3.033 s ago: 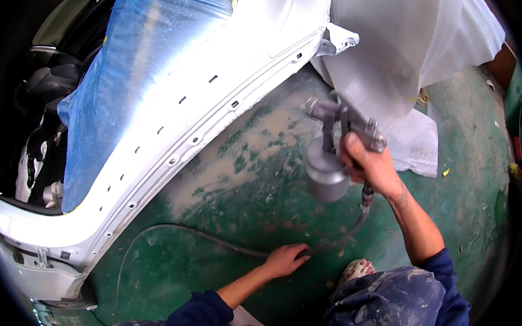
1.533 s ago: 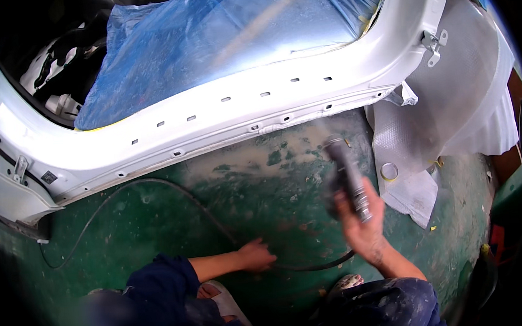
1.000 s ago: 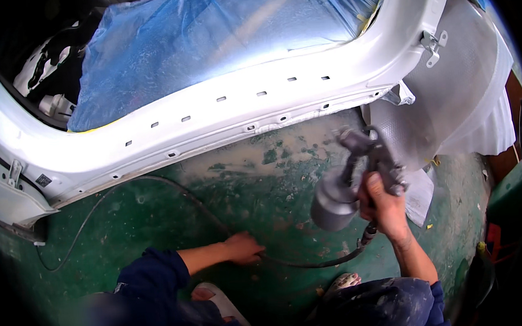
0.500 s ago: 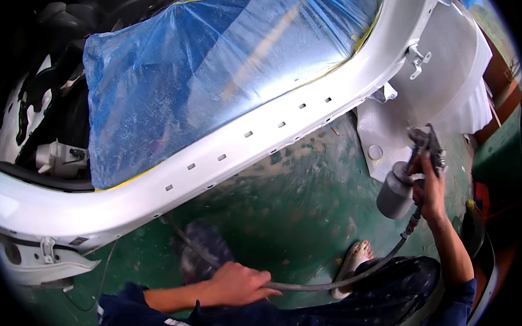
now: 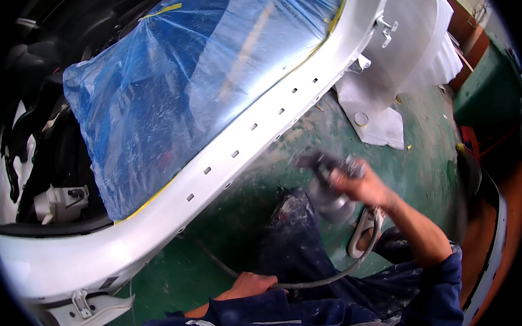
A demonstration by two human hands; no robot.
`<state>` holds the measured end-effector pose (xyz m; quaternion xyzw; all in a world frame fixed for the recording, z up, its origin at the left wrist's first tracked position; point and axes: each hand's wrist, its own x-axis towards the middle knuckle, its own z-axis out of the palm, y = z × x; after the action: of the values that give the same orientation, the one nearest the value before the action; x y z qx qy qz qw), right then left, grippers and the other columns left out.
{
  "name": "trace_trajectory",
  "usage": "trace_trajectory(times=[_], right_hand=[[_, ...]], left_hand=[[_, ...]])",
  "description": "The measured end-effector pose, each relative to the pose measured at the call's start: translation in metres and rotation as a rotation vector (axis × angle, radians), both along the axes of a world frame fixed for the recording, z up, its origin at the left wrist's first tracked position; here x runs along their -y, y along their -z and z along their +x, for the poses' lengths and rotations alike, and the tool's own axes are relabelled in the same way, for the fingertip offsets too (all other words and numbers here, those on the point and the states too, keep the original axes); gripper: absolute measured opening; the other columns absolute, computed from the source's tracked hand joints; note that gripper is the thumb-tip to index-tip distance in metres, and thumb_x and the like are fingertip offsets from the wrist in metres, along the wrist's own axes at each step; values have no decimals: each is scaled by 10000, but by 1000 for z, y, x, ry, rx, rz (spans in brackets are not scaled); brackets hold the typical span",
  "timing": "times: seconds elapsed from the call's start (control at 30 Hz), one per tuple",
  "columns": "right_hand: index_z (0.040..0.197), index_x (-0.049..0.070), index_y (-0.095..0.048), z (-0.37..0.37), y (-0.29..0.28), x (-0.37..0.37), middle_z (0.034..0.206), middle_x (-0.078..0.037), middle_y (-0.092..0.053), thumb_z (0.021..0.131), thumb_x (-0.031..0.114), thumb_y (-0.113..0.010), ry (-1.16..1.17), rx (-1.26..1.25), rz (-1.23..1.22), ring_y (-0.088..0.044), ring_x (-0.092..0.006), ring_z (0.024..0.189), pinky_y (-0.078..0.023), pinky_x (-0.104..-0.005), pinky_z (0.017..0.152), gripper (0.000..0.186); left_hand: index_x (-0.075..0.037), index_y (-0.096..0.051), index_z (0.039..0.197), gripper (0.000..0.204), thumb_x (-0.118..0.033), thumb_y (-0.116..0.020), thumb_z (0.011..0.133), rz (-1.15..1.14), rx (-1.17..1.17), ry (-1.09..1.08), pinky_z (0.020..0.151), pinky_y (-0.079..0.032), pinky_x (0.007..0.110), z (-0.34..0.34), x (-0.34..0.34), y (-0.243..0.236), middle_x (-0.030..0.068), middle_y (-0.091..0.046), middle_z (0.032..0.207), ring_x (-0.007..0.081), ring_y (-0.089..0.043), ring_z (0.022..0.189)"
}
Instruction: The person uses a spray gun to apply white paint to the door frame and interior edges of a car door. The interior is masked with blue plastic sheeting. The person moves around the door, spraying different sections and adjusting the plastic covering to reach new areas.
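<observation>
My right hand [image 5: 364,187] is wrapped round the grip of a spray gun [image 5: 319,161], which is blurred by motion. Its grey paint cup [image 5: 333,205] hangs below the gun body. A grey air hose [image 5: 332,281] curves from the gun back across my legs. My left hand [image 5: 252,284] is closed on this hose near my lap. Ahead of the gun, and apart from it, runs the white door sill [image 5: 250,128] of a car body, with a row of small rectangular holes.
Blue plastic sheeting [image 5: 169,109], edged with yellow tape, covers the door opening. Light padded sheeting [image 5: 405,43] lies at the far right, with a tape roll [image 5: 361,119] on it. A green bin [image 5: 487,83] stands beyond. Below the sill is a green floor [image 5: 415,172].
My right hand has swung the spray gun leftward, nearer the sill. My view has turned and my legs have shifted. The left hand keeps its hold on the hose.
</observation>
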<state>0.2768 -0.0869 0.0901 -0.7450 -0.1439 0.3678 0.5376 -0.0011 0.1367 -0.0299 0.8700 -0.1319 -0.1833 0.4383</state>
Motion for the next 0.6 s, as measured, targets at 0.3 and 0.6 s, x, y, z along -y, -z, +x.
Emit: trace_trajectory(times=[0.3,0.6], right_hand=[[1052,58,-593,29,-6,66,860,-58,-661,1026,494,-495,730,124,181,-317,-52,379,-238,-231,348,448],[1376,75,-547,-24,-82,-28,780,17,-585,998,396,-600,51,28,73,-490,-57,664,-446,-233,602,499]], left_hand=[[-29,-612,734,397,-375,-748,875,-79,-87,-151,536,-439,400,-7,-28,7,138,-590,617,312,-604,562],[-64,-616,735,433,-461,-742,851,-158,-69,-65,535,-480,390,5,-31,34,119,-619,628,326,-637,584]])
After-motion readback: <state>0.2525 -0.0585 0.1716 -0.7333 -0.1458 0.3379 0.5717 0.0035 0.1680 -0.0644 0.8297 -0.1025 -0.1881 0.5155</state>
